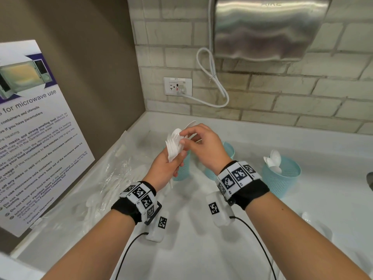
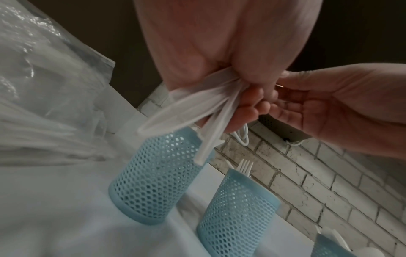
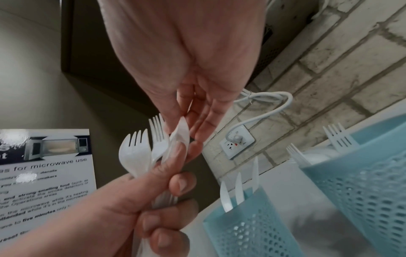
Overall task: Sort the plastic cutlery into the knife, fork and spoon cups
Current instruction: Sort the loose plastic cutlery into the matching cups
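Mid-sort, not close to done. Your left hand [image 1: 168, 165] is clenched around a bunch of white plastic cutlery [image 1: 174, 146], handles down, heads fanned up; at least two forks [image 3: 135, 147] show in the right wrist view, and the rest of the bunch is hard to type. Your right hand [image 1: 201, 147] pinches one piece at the top of the bunch with thumb and fingertips [image 3: 197, 128]. It looks like a spoon bowl seen edge-on, but you can't be sure from these views.

Done so far:
- Knife cup [image 3: 246, 224], under your hands, has about three knives [image 3: 238, 184] standing in it.
- Fork cup [image 3: 360, 173], just beside it, holds several forks.
- Spoon cup [image 1: 281, 175], at 3 o'clock from your hands, holds a few spoons [image 1: 272, 161].

Left to do:
- The whole bunch in your left hand.
- A clear plastic bag [image 1: 113, 170] at 9 o'clock on the white counter [image 1: 201, 249], with more white cutlery in or around it; count unclear.
- What looks like a loose spoon [image 1: 305, 216] at 4 o'clock on the counter.

Judgement: each cup is started, but most of the stock looks unsorted. The pinched piece goes next once you confirm its type.
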Motion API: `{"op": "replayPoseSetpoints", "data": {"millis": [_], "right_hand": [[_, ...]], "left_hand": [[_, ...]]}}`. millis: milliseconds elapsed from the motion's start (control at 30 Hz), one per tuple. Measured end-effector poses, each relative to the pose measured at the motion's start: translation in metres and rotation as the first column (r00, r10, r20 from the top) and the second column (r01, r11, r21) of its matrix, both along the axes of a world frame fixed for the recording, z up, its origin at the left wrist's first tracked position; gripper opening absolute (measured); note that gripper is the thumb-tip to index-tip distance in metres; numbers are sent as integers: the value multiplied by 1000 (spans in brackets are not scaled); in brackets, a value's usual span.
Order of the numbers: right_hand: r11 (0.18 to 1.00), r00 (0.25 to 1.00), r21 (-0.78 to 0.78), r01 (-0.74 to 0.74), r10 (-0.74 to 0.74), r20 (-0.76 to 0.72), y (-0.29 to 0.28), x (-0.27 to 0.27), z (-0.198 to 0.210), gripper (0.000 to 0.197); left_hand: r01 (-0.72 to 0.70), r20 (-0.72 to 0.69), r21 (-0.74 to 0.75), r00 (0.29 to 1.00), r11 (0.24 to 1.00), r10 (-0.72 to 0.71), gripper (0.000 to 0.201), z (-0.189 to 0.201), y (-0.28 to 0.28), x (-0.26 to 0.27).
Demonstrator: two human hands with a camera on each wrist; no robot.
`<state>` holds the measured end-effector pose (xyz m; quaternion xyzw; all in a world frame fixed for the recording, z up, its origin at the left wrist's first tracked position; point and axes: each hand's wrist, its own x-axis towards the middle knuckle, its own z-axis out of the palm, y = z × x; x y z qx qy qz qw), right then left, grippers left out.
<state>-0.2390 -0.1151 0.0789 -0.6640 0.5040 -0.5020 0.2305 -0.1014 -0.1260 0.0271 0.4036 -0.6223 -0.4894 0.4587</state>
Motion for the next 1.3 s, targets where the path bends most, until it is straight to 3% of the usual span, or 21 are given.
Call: {"op": "replayPoseSetpoints", "data": {"millis": [167,333,467,633,867,1000,1100,1300], "right_hand": [[993,994,121,-2,-12,108,1,-8,1,16],[987,952,142,-76,29,306,1,-9,1,25],[981,928,188,-47,-26,373,0,-6,1,17],[960,932,268,-79,-24,361,3,-2,-6,1],[955,919,292,-51,-70,388,-2,-8,11,9],[981,911,192,35,-110,397,-10,-24,55,4],[989,941,140,40,-85,327,-17,-27,76,4],[979,967,205,-14,-38,250,-24,-11,66,11]], "left_hand": [[25,-73,42,997,999,-22,12,4,7,-7],[34,-156,137,988,990,-12,32,8,6,-9],[22,-151,93,988,995,-8,24,9,6,-10],[10,-137,58,991,998,-2,36,12,5,-12],[-6,-147,53,989,999,14,38,6,2,-7],[-163,-41,48,985,985,165,25,3,-6,5],[-169,-1,33,986,985,169,19,5,-10,11],[-113,148,36,983,993,107,39,8,-9,13]]}}
